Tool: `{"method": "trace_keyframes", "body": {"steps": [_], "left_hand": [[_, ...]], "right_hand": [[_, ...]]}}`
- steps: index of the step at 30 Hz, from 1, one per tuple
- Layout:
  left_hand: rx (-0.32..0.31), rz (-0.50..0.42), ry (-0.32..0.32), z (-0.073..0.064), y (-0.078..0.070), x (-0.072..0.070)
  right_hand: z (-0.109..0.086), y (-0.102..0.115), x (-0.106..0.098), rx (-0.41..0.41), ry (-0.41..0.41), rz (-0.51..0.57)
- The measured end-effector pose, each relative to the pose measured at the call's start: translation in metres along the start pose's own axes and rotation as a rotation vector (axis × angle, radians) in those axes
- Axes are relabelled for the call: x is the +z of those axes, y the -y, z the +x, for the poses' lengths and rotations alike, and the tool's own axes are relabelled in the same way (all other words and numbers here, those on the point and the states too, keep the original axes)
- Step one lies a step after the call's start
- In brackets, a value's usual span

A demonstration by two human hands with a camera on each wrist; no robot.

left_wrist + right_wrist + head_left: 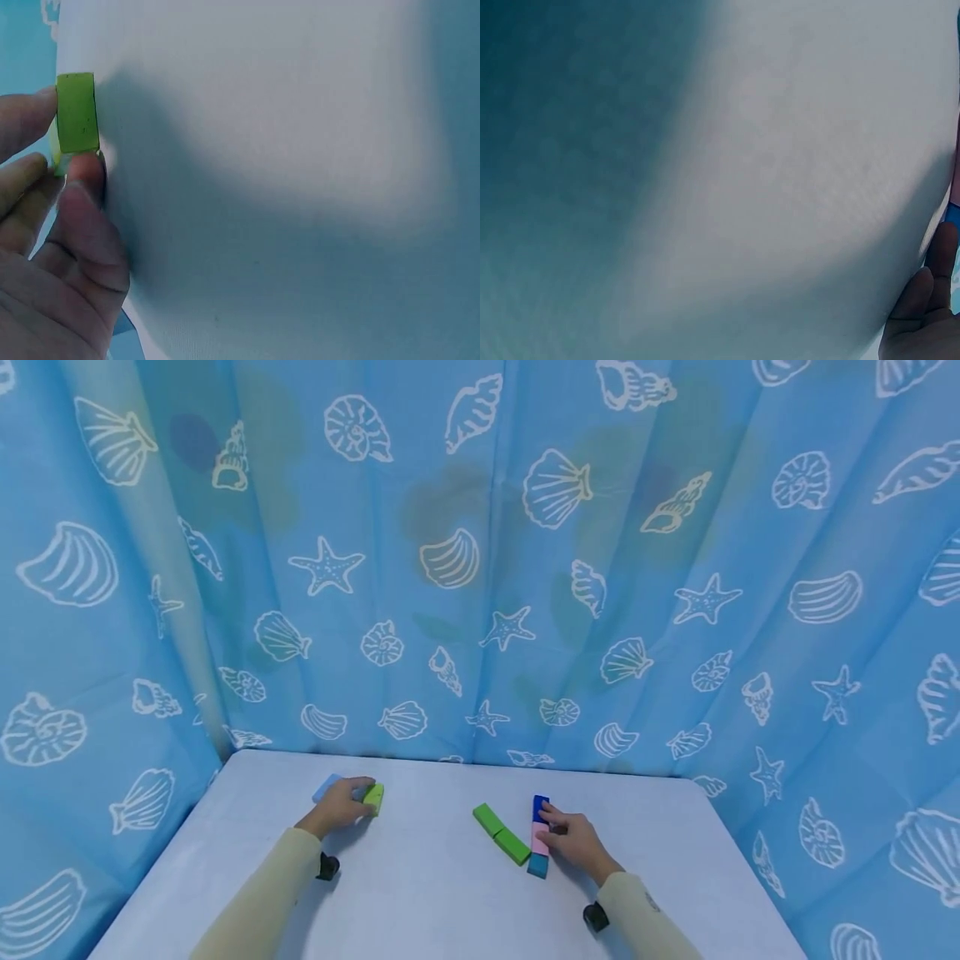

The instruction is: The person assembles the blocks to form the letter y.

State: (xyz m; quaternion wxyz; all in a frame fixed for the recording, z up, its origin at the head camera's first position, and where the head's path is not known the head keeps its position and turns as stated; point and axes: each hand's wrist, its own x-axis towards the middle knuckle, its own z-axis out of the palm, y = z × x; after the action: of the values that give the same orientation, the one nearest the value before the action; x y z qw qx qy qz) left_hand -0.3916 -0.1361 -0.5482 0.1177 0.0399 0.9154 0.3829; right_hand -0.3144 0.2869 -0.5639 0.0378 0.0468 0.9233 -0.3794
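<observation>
At the table's far left, my left hand pinches a yellow-green block between thumb and fingers. The left wrist view shows the block's end face between the fingertips. A light blue block sits just behind that hand, partly hidden by it. Toward the right, my right hand rests its fingers against the right side of a line of blocks: dark blue, pink and teal. Only part of the right hand shows at the edge of the right wrist view.
Two green blocks, one farther and one nearer, lie end to end in a slanted line left of the coloured line, the nearer one close to its lower part. A white table stands before a blue shell-print curtain.
</observation>
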Motion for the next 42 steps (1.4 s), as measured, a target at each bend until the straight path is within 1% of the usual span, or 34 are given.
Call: {"method": "trace_keyframes", "body": {"steps": [2, 5, 9, 11, 14, 18, 23, 29, 33, 38, 42], "left_hand": [[-0.001, -0.002, 0.009, 0.001, 0.0, 0.0], [0.015, 0.006, 0.015, 0.0, -0.001, -0.001], [0.039, 0.031, 0.009, -0.005, -0.003, -0.001], [0.048, 0.041, 0.01, -0.008, -0.004, 0.001], [0.062, 0.057, 0.031, -0.013, -0.006, 0.004], [0.057, 0.057, 0.046, -0.017, -0.01, 0.006], [0.073, 0.063, 0.048, -0.019, -0.011, 0.007], [0.091, 0.076, 0.066, -0.024, -0.011, 0.01], [0.115, 0.077, 0.067, -0.029, -0.012, 0.014], [0.162, 0.087, 0.075, -0.036, -0.013, 0.021], [0.176, 0.092, 0.086, -0.044, -0.019, 0.026]], "right_hand": [[0.001, 0.001, 0.0, -0.005, 0.001, 0.003], [0.002, 0.002, -0.001, -0.028, -0.002, 0.006], [0.004, 0.002, -0.001, -0.054, 0.006, 0.008], [0.003, 0.002, -0.001, -0.048, 0.011, 0.006], [0.004, -0.001, 0.001, -0.037, 0.008, -0.011], [0.005, -0.003, 0.001, -0.041, 0.002, -0.025], [0.005, -0.003, 0.002, -0.034, -0.004, -0.011], [0.003, 0.0, 0.003, -0.018, 0.0, 0.0], [0.001, 0.0, 0.002, -0.023, -0.002, -0.003], [0.0, 0.0, 0.003, -0.035, 0.0, -0.003], [0.001, -0.002, 0.004, -0.038, 0.003, -0.002]]}}
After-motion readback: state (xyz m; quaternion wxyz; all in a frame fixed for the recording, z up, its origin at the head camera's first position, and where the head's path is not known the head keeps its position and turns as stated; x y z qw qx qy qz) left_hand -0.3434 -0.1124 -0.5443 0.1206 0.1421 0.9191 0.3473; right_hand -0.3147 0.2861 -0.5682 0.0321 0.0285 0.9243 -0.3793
